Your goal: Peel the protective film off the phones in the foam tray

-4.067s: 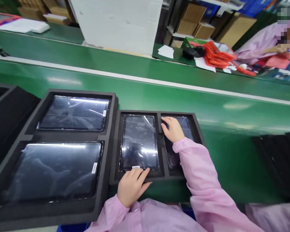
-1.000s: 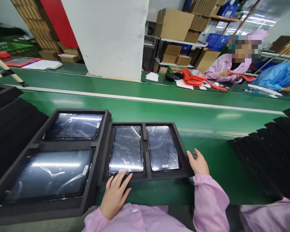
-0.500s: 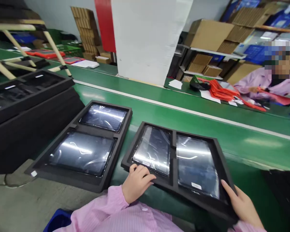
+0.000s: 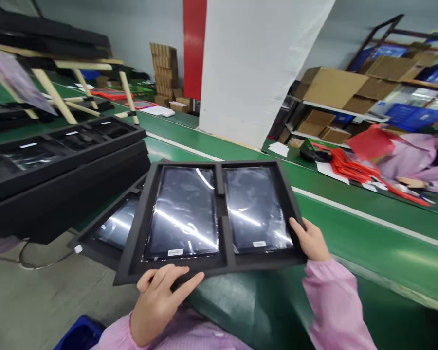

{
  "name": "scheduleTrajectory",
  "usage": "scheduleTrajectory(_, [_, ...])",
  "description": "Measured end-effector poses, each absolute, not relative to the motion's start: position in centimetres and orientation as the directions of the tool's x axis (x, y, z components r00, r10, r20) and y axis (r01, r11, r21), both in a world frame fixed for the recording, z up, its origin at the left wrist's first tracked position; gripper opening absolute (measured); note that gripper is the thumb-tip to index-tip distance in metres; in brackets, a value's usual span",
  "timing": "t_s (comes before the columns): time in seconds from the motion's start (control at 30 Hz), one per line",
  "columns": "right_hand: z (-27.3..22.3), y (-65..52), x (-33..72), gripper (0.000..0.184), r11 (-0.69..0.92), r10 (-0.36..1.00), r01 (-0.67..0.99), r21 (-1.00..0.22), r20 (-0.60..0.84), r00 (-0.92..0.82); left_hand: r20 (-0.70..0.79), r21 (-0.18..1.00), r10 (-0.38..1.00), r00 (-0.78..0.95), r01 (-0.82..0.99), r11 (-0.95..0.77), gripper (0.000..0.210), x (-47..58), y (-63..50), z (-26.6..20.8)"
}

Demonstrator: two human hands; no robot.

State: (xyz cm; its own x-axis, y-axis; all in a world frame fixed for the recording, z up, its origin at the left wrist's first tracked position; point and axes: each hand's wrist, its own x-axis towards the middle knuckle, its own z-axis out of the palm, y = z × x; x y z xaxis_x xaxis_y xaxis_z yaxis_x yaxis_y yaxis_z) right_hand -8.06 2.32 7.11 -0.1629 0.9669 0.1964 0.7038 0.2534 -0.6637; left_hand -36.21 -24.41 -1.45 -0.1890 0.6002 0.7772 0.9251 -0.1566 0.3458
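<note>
- Green worktop [image 4: 368, 238] crosses the frame from upper left to lower right, with a white line running along it.
- Behind it, at top centre, stands a white pillar [image 4: 255, 63] with a red panel [image 4: 194, 53] beside it on the left.
- At the middle of the frame is a black tray [image 4: 226, 243] with two compartments, tilted, its front edge toward the wearer.
- Each compartment has one glossy dark sheet: a left screen [image 4: 186, 209] and a right screen [image 4: 255, 206], both reflecting bright streaks of light and both bearing a small white label near the front end.
- Left hand [image 4: 158, 301], lower centre-left: fingers bent against the tray's front rim, thumb spread to the right along it; whether it pinches the rim cannot be told.
- Right hand [image 4: 312, 240], right of centre: closed around the tray's right edge, thumb on top, pinching it.
- Partly covered by this tray, left of centre, a second tray [image 4: 98, 255] shows another screen [image 4: 120, 221]; whether the two trays touch is unclear.
- A stack of trays [image 4: 76, 180] fills the middle left.
- A blue bin [image 4: 80, 335] sits at lower left.
- Red covers [image 4: 354, 167] lie piled at right, next to a co-worker's pink sleeve [image 4: 416, 153].
</note>
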Motion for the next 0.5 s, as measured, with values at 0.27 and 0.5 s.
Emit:
scheduleTrajectory(0.27, [7.8, 14.4, -23.7, 0.057, 0.627, 0.714, 0.434, -0.647, 0.256, -0.652, 0.687, 0.405, 0.661, -0.3, 0.914, -0.006, 0.048, -36.3, -24.1, -2.1])
scheduleTrajectory(0.5, [10.2, 21.5, -28.8, 0.059, 0.713, 0.629, 0.411, -0.567, 0.26, -0.733, 0.691, 0.331, 0.674, -0.26, 0.943, 0.025, 0.05, -36.4, -19.1, 2.5])
